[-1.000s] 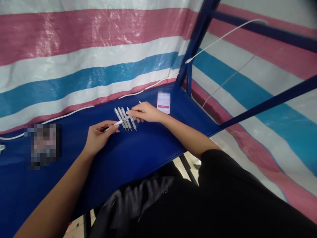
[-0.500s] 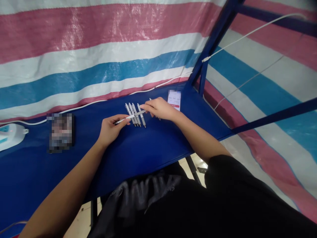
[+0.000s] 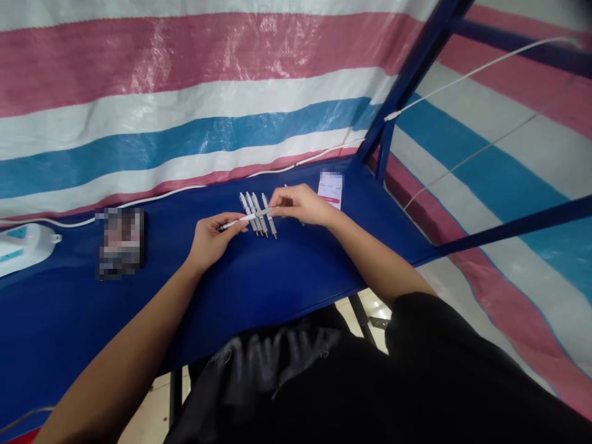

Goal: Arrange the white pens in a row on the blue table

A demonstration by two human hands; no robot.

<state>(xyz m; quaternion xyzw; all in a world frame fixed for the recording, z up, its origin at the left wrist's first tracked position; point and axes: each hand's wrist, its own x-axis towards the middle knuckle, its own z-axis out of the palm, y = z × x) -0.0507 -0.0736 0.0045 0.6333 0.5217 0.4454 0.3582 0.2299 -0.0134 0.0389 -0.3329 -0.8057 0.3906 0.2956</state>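
Observation:
Between my two hands a white pen point(image 3: 250, 217) with a grey grip is held almost level above the table. My left hand point(image 3: 213, 239) is closed round its left end, where a dark part shows near the palm. The fingertips of my right hand point(image 3: 296, 205) pinch its right tip. Beneath and behind it, several like pens point(image 3: 263, 227) lie side by side on the blue table. One more pen point(image 3: 303, 223) lies mostly hidden under my right hand.
A phone point(image 3: 330, 191) with a lit screen lies beyond my right hand. To the left are a blurred dark box point(image 3: 121, 243) and a white power strip point(image 3: 28, 248). A white cable point(image 3: 176, 193) runs along the back edge. A blue frame post point(image 3: 407, 80) stands at the right.
The fingers of my right hand have closed in at the pen's right tip. My left hand keeps its hold. The whole view has shifted slightly.

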